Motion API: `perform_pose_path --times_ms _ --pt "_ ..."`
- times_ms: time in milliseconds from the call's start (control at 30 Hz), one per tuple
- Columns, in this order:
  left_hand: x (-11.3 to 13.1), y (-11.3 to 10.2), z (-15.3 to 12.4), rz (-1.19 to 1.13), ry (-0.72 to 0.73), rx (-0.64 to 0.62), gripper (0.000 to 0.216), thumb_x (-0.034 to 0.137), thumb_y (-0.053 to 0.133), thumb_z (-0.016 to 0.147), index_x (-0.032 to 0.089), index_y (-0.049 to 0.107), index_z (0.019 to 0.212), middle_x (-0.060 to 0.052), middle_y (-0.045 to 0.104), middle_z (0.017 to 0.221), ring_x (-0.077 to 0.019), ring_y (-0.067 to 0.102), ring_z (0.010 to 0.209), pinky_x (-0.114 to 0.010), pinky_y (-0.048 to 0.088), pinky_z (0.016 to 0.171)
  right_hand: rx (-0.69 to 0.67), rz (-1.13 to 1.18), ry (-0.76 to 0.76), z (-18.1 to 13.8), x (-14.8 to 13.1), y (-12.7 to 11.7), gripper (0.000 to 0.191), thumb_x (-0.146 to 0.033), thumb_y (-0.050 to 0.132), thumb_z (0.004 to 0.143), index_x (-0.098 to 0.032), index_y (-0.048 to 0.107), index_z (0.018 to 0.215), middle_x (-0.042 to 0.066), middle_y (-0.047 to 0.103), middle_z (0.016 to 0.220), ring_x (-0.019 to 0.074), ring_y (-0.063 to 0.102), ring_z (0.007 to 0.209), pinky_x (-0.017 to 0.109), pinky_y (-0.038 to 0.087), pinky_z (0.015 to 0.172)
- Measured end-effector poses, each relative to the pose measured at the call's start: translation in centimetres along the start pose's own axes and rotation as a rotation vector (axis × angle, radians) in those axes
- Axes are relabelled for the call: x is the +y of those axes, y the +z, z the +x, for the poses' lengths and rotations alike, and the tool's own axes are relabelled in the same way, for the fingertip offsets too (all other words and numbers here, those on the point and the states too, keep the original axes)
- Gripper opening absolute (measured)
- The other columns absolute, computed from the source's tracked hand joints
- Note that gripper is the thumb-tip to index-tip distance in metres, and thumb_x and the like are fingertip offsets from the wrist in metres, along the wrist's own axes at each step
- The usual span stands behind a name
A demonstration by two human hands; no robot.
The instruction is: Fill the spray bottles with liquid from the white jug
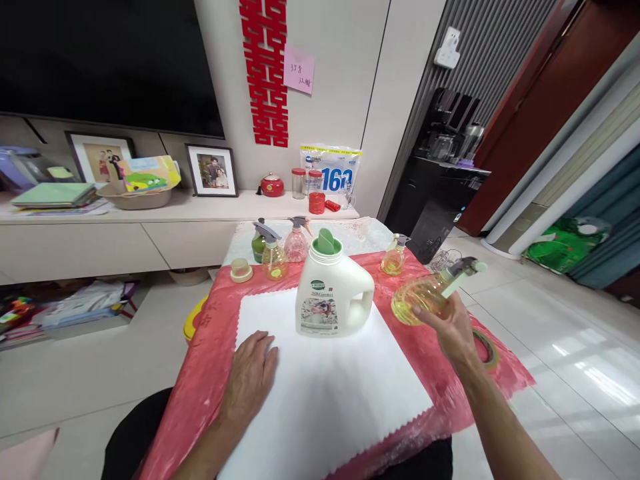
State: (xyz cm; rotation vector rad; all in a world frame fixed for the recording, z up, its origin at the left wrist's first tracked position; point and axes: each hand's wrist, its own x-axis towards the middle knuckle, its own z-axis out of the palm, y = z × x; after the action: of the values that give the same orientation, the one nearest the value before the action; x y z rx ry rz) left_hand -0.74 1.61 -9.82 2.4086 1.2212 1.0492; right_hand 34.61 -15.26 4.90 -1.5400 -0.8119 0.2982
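Note:
My right hand (453,327) is closed around a clear yellow spray bottle (413,301), tilted with its grey nozzle toward the right, over the right side of the red table cover (200,360). My left hand (253,373) lies flat on the white mat (320,393), fingers stretched out and holding nothing. Between my hands, at the mat's far part, a white detergent jug (320,283) stands upright with its handle to the right. Its cap is off, and a green pouring spout (326,242) shows in the neck. A pale green cap (241,269) sits on the cover, left of the jug.
Behind the jug stand a yellow spray bottle (275,261), a pink one (297,245) and a green one (258,247). Another small yellow spray bottle (393,259) is at the back right. A tape roll (493,353) lies beside my right wrist. A low cabinet (190,243) runs behind.

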Motion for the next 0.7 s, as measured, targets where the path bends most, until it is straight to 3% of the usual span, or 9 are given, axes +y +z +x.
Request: perform_pose_path --times_ms 167,300,367,533,700 --pt "0.4 -2.4 1.7 -0.136 -0.150 -0.181 0.034 0.040 0.046 0.089 0.019 0.070 0.103 -0.013 0.072 0.116 -0.0307 0.066 0.113 -0.052 0.053 0.102 -0.133 0.052 0.019 -6.0 -2.7 1.8 0.073 -0.048 0.091 0.064 -0.014 0.056 0.119 0.015 0.059 0.123 0.0314 0.062 0.111 0.038 0.058 0.091" --pt "3.0 -5.7 2.5 -0.308 -0.274 -0.358 0.036 0.039 0.052 0.083 0.020 0.070 0.108 -0.011 0.074 0.116 -0.0298 0.069 0.110 -0.047 0.056 0.095 -0.312 0.074 0.042 -9.8 -2.6 4.2 0.065 -0.044 0.085 0.074 -0.017 0.056 0.125 0.013 0.058 0.127 0.0291 0.060 0.116 0.037 0.055 0.097" --pt "5.4 -7.3 2.1 -0.425 -0.319 -0.415 0.039 0.042 0.053 0.086 0.023 0.068 0.116 -0.009 0.073 0.121 -0.0313 0.067 0.115 -0.046 0.057 0.092 -0.389 0.025 0.038 -11.3 -2.3 5.7 0.062 -0.040 0.082 0.077 -0.018 0.057 0.128 0.011 0.058 0.128 0.0284 0.057 0.120 0.037 0.052 0.101" --pt "10.8 -9.9 -0.3 -0.824 -0.223 -0.475 0.043 0.046 0.056 0.094 0.033 0.059 0.135 -0.004 0.061 0.144 -0.0280 0.053 0.136 -0.043 0.042 0.115 -0.602 -0.064 -0.018 -14.5 -2.1 9.4 0.071 -0.026 0.076 0.076 -0.020 0.052 0.143 0.008 0.049 0.139 0.0263 0.049 0.129 0.036 0.045 0.111" --pt "10.9 -10.1 -2.2 -1.069 -0.310 -0.541 0.049 0.049 0.062 0.092 0.029 0.061 0.137 -0.008 0.067 0.136 -0.0326 0.057 0.129 -0.044 0.046 0.110 -0.774 -0.066 -0.016 -16.1 -1.1 11.4 0.082 -0.016 0.072 0.070 -0.023 0.047 0.148 0.007 0.047 0.140 0.0248 0.050 0.126 0.038 0.045 0.111"
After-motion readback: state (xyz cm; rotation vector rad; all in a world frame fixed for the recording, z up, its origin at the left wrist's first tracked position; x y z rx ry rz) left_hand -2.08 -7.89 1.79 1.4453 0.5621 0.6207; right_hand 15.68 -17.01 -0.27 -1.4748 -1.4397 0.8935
